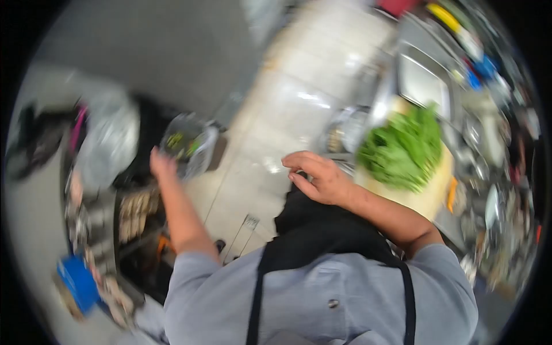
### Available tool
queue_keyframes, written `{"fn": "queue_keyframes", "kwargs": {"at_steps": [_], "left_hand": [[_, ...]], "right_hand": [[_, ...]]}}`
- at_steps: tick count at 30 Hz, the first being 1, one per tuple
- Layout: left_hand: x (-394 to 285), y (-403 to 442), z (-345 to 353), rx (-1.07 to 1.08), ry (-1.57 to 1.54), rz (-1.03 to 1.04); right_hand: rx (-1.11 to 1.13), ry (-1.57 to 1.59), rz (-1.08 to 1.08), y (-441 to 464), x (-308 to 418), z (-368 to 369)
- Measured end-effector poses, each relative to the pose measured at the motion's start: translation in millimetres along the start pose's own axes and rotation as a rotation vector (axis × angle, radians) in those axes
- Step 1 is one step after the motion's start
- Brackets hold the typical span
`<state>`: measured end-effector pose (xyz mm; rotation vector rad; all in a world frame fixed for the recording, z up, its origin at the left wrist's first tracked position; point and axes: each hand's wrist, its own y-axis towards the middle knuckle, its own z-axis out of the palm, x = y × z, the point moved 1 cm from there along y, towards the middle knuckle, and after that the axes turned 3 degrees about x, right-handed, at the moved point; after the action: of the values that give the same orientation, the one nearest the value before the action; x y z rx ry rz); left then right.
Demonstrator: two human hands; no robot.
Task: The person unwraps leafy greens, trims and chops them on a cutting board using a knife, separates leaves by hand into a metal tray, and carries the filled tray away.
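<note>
The left hand was beside the lined bin at left, its grip too blurred to tell; the right hand, loosely curled, narrowly open, hovered left of the leafy greens.

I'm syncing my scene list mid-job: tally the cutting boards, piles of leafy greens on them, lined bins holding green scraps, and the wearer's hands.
Cutting board: 1
Leafy green pile: 1
Lined bin: 1
Hands, left hand and right hand: 2
Total: 5

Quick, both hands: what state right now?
Left hand: too blurred to tell, beside the lined bin.
Right hand: open, fingers loosely bent, nothing seen in it.
</note>
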<state>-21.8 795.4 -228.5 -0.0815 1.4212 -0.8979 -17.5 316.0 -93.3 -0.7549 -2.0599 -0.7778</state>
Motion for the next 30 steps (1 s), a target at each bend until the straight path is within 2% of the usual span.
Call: {"fn": "queue_keyframes", "kwargs": {"at_steps": [1, 2, 4, 5, 6, 7, 8, 9, 10, 12, 14, 16, 17, 19, 20, 22, 24, 26, 28, 29, 30], "left_hand": [[19, -7, 11, 0.055, 0.093, 0.081], [56, 12, 6, -0.072, 0.213, 0.196], [123, 14, -2, 0.534, 0.385, -0.054], [145, -69, 33, 0.594, 0.46, -0.132], [157, -143, 69, 0.629, 0.364, -0.195], [167, -197, 96, 0.67, 0.417, -0.289], [176, -239, 116, 0.778, 0.463, -0.332], [176, -279, 139, 0.909, 0.541, -0.394], [176, -316, 159, 1.036, 0.624, -0.455], [192, -366, 184, 1.254, 0.667, -0.64], [213, -408, 202, 1.199, 0.58, -0.856], [247, -427, 220, 1.157, 0.627, -0.76], [260, -429, 226, 1.111, 0.653, -0.68], [265, -442, 254, 1.037, 0.698, -0.639], [267, -449, 268, 0.958, 0.724, -0.608], [275, -457, 287, 0.976, 0.697, -0.565], [278, -472, 304, 1.131, 0.664, -0.424], [267, -496, 321, 1.07, 0.738, -0.41], [270, -497, 336, 1.268, 0.801, -0.216], [289, -478, 348, 1.343, 0.74, -0.083], [294, -465, 362, 1.343, 0.749, -0.085]], "right_hand": [[-0.053, 0.05, 0.174, -28, 3, -29], [-0.112, -0.013, 0.229, -50, -1, -57], [-0.421, -0.348, 0.204, -92, -4, -115], [-0.565, -0.437, 0.27, -110, -17, -147], [-0.647, -0.6, 0.345, -127, -31, -181], [-0.705, -0.639, 0.482, -150, -49, -211], [-0.696, -0.733, 0.635, -180, -77, -235], [-0.716, -0.657, 0.865, -207, -109, -259], [-0.742, -0.653, 0.861, -220, -140, -270], [-0.71, -0.928, 1.0, -242, -184, -285], [-0.643, -0.457, 1.112, -216, -173, -289], [-0.43, -0.477, 0.97, -198, -178, -283], [-0.447, -0.463, 0.968, -195, -175, -275], [-0.226, -0.61, 0.963, -195, -155, -261], [-0.31, -0.622, 0.825, -208, -175, -247], [-0.307, -0.459, 0.827, -222, -174, -237], [-0.414, -0.386, 0.804, -246, -166, -221], [-0.509, -0.317, 0.776, -264, -151, -219], [-0.709, 0.413, 0.857, -276, -116, -228], [-0.785, 0.501, 0.832, -276, -98, -233], [-0.789, 0.508, 0.834, -283, -101, -234]]}}
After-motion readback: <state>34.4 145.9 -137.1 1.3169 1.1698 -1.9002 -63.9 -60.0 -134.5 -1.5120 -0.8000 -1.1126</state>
